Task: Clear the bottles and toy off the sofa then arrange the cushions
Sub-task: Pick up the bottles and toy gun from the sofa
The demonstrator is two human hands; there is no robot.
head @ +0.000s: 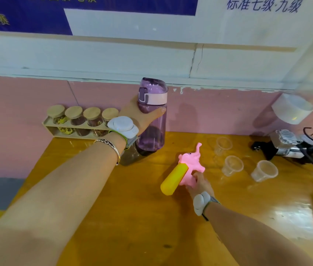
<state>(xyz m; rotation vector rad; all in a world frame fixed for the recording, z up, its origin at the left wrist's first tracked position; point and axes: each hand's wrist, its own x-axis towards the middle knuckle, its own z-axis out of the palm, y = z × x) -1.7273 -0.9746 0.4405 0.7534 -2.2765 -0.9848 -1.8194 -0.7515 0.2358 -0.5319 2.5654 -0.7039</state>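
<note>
Left hand [138, 117] is wrapped round the purple bottle [152, 131] just below its lid. The thumb [159, 110] lies across the front; the fingers curl behind the bottle and we cannot see them. The bottle is upright at the back of the tabletop [132, 217], close to the pink wall [17, 116]. We cannot tell whether its base rests on the wood or hangs just above it.

Right hand [199, 185] grips the toy [189, 166], a pink elephant on a yellow handle. The fingers [196, 175] are curled on the pink rear end, mostly hidden beneath it. The toy is low over the middle of the tabletop, trunk toward the wall and handle slanting back to our left. We cannot tell if it touches the surface.

We note a white band on each wrist and a silver bracelet [111, 148] on the left forearm.

A wooden rack [56, 127] of cork-lidded jars [75, 116] stands against the wall, just left of the bottle. Three clear plastic cups [232, 166] sit right of the toy, apart from it. A dark machine [293, 146] with cables sits at the far right.
</note>
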